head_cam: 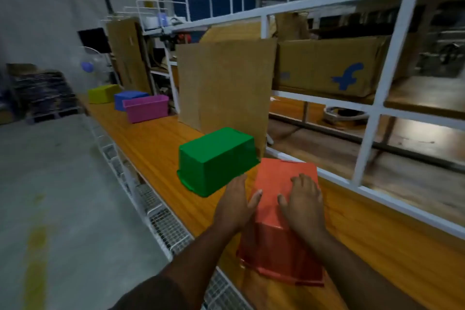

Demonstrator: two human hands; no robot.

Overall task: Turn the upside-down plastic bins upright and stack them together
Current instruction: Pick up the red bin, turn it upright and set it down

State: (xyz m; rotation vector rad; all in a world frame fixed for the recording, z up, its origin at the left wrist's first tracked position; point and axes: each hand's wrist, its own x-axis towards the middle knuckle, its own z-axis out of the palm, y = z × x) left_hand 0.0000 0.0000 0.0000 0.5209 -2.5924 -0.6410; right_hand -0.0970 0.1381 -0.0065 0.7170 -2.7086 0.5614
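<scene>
Both hands, left hand (236, 202) and right hand (303, 200), lie flat-fingered on the upside-down orange bin (283, 221) at six o'clock on the surface (156, 138); better to hook its rim before flipping.

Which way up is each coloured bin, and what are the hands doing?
Red bin: upside down, both hands on it.
Green bin: upside down, untouched.
Pink bin: upright.
Blue bin: upside down.
Yellow bin: upside down.
Left hand: on the red bin's side.
Right hand: flat on top.

Bare forearms, dark sleeve (151, 294) cuff
</scene>
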